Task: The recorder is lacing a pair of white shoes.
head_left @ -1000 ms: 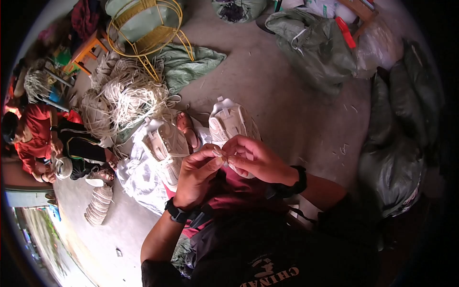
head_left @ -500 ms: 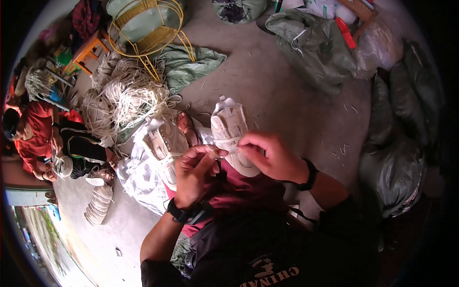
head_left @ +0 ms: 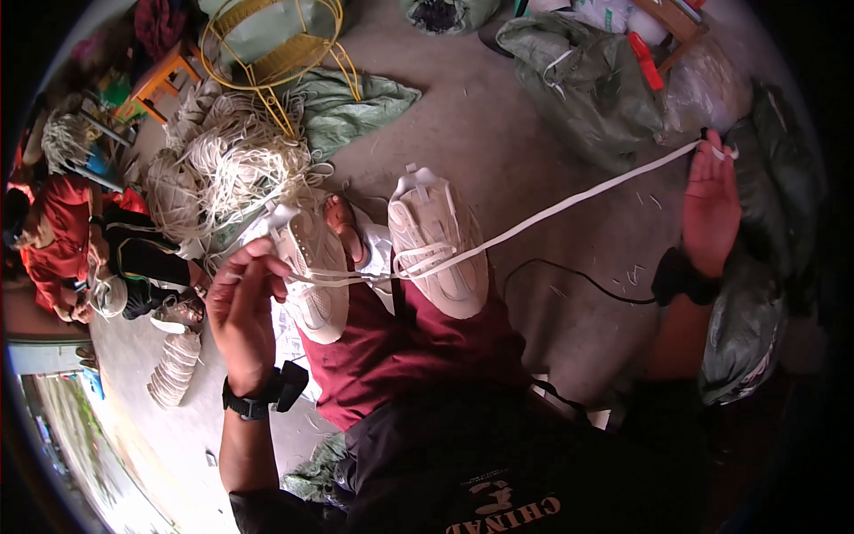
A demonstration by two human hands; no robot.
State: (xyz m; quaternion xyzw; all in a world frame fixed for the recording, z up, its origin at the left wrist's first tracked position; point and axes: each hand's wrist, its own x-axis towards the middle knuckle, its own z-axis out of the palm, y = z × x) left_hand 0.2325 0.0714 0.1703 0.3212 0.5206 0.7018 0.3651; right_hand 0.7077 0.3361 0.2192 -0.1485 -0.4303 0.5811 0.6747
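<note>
Two pale sneakers rest over my maroon-clad knees, the left sneaker (head_left: 323, 311) and the right sneaker (head_left: 456, 289). A flat white shoelace (head_left: 587, 191) crosses the right sneaker and is drawn taut far out to the right. At its far end my right hand (head_left: 714, 200) is closed, with the lace caught round its fingers. Beside the left sneaker, my left hand (head_left: 242, 311) has bent fingers pinched at the lace strands that run over from the right sneaker. Its exact grip is partly hidden.
A large heap of white laces (head_left: 240, 169) lies ahead on the left, by a yellow round-framed stand (head_left: 271, 84). A person in red (head_left: 58, 236) sits at far left, near a coiled lace bundle (head_left: 173, 369). Dark green sacks (head_left: 578, 98) stand at upper right.
My hands have moved apart from close together over the right sneaker. The right hand swung far out to the right, stretching the shoelace; the left hand moved left.
</note>
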